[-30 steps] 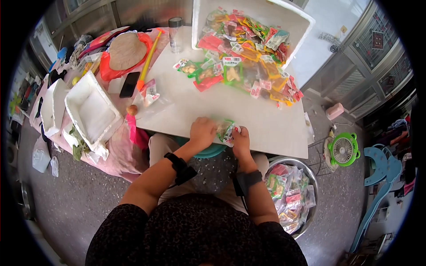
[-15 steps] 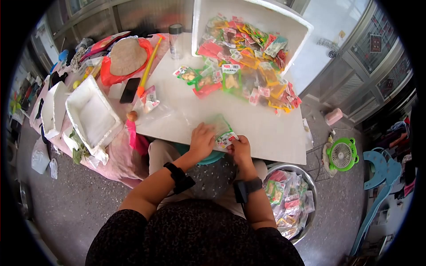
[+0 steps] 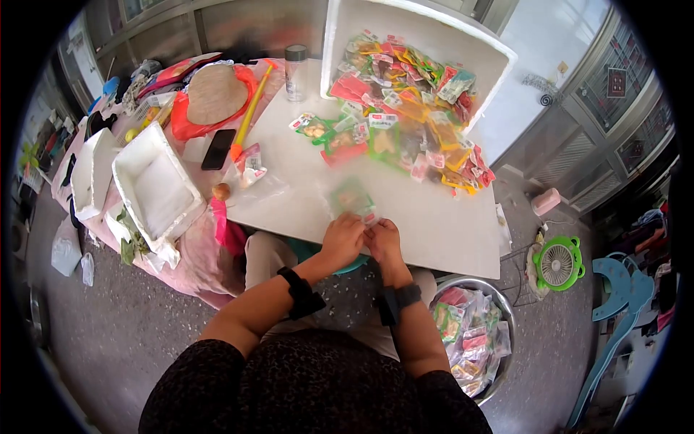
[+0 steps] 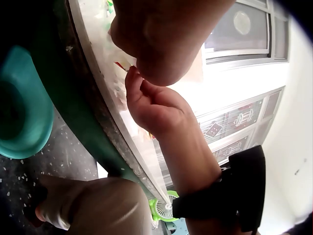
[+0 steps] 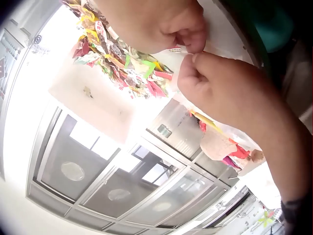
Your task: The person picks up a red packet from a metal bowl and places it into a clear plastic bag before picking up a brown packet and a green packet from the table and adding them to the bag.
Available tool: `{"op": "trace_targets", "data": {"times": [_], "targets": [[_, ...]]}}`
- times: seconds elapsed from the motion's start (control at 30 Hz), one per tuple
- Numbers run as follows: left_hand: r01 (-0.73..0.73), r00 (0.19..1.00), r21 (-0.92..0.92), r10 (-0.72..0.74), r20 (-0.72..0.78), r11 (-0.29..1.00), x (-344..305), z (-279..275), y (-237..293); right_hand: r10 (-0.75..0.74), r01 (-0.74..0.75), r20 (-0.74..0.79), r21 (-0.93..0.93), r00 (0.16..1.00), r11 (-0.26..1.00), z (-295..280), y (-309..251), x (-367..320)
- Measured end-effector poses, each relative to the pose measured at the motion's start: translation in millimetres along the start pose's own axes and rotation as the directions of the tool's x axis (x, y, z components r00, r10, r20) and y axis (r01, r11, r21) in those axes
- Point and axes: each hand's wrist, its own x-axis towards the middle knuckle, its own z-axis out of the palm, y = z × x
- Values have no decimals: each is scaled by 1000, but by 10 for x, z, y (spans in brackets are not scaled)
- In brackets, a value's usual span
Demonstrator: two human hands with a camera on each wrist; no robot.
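Note:
A small clear-and-green packet (image 3: 351, 197) is held over the table's near edge in the head view, blurred. The left hand (image 3: 343, 240) pinches its near end with curled fingers. Touching or nearly touching it, the right hand (image 3: 384, 242) pinches the same end at the packet's corner. In the left wrist view the right hand (image 4: 159, 110) has thumb and fingertips together beside a bit of red print. The right wrist view shows both hands' fingertips close together, the left hand (image 5: 220, 83) below the right hand (image 5: 156, 24); the packet is mostly hidden there.
Many colourful packets (image 3: 412, 105) spill from a white foam box (image 3: 499, 72) onto the table (image 3: 303, 210). A metal basin (image 3: 512, 340) of packets stands at the lower right. Left are a phone (image 3: 218, 150), a clear bag (image 3: 264, 189) and an empty foam box (image 3: 155, 181).
Both hands have come closer together at the packet's near end. The packet now extends away from them over the table, where before it lay between the hands.

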Motion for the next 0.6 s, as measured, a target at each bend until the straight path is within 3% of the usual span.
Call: {"op": "trace_targets", "data": {"times": [0.1, 0.17, 0.23, 0.3, 0.4, 0.47, 0.53, 0.6], "targets": [[7, 1000, -10, -7, 8, 1000, 54, -7, -58, 50, -37, 107, -119, 993, 992, -60, 82, 1], [15, 995, -12, -14, 95, 1000, 105, -66, -87, -237, 211, -20, -386, 971, 898, -139, 54, -6], [36, 990, -15, -34, 139, 999, 195, -182, -72, -526, 386, -8, -670, 850, 634, -289, -2, -13], [63, 988, -15, -60, 140, 998, 391, -331, -95, -737, 447, 159, -870, 657, 210, -450, -29, -7], [130, 984, 108, -142, 105, 986, 744, -404, -360, -793, 533, 380, -842, 476, -84, -582, 66, 69], [83, 996, 34, -84, 33, 996, 996, -458, -554, -780, 511, 371, -856, 504, -78, -536, 77, 51], [215, 973, 8, -215, 78, 977, 1249, -531, -661, -770, 499, 370, -863, 520, -78, -504, 76, 50], [504, 832, 64, -504, 233, 862, 1472, -581, -678, -764, 495, 376, -865, 524, -86, -516, 63, 66]]}}
